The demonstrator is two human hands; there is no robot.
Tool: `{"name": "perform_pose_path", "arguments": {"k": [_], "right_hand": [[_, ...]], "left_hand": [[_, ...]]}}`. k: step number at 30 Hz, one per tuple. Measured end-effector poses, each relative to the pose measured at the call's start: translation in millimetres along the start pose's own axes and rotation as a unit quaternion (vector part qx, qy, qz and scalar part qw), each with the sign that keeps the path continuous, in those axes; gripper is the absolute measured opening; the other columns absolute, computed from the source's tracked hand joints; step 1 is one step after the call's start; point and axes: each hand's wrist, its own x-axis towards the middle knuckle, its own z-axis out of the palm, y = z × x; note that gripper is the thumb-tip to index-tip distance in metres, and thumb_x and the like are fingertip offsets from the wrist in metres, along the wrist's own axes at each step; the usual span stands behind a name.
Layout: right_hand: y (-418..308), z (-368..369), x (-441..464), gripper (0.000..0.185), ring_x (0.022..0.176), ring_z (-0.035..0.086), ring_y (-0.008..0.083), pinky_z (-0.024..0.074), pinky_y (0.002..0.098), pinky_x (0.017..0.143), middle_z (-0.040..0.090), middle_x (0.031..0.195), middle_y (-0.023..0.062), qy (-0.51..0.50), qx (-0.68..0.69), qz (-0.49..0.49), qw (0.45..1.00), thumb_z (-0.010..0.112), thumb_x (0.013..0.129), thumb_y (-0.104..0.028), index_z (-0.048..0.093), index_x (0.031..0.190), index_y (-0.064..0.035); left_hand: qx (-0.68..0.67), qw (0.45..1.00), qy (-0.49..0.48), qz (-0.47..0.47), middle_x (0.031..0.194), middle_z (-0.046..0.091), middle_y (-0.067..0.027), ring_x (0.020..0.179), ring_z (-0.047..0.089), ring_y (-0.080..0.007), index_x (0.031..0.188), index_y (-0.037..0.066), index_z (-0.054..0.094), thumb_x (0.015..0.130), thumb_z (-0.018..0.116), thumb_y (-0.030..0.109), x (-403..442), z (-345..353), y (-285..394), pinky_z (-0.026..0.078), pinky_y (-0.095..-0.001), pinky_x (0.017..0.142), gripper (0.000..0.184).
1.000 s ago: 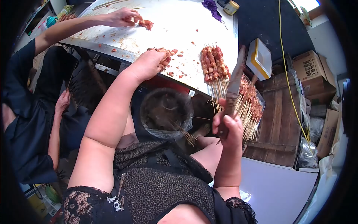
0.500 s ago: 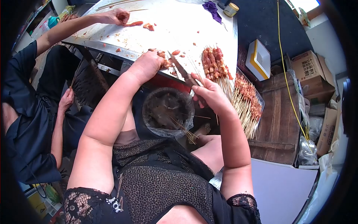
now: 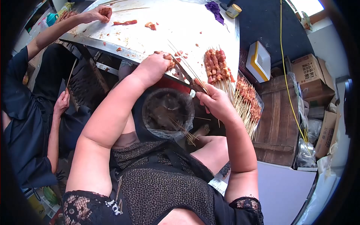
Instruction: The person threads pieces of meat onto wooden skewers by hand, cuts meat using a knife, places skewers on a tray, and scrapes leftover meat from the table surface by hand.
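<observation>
My right hand (image 3: 216, 100) is closed round the handle of a knife (image 3: 183, 70), its blade slanting up and left toward my other hand. Thin bamboo skewers (image 3: 186, 58) run alongside the blade and also come out of this hand. At the front edge of the table, my left hand (image 3: 153, 68) is closed on a piece of raw meat (image 3: 171, 64), partly hidden by the fingers; the knife tip is close to it. Small meat bits (image 3: 179, 54) lie just beyond. Right of the knife, finished meat skewers (image 3: 216, 65) lie in a bundle with their sticks toward me.
A lined bucket (image 3: 168, 112) with several sticks stands below the table edge. More skewers fill a tray (image 3: 259, 98) at right, beside a wooden board (image 3: 277, 116). At left, a co-worker's hand (image 3: 98, 15) is over the white table (image 3: 161, 22); the other hand (image 3: 62, 102) holds a stick.
My left hand has shifted slightly right, toward the blade. My right hand has dipped a little, and the skewers beside the knife show more. The co-worker's far hand has moved left, off a meat strip.
</observation>
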Motion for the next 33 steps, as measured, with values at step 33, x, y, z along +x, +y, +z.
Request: {"name": "perform_pose_path", "arguments": {"k": [33], "right_hand": [[-1,-2,0,0.042,0.052,0.044,0.0041,0.0396,0.0197,0.048,0.05,0.066,-0.0024,0.016,0.071,-0.031,0.997,0.057,0.089,-0.019,0.051,0.131,-0.0155]], "left_hand": [[-0.075,0.98,0.171,-0.062,0.088,0.063,-0.0115,0.084,0.062,-0.0235,0.088,0.0,0.065,0.076,0.056,-0.007,-13,1,-34,0.05,-0.0281,0.075,0.016]]}}
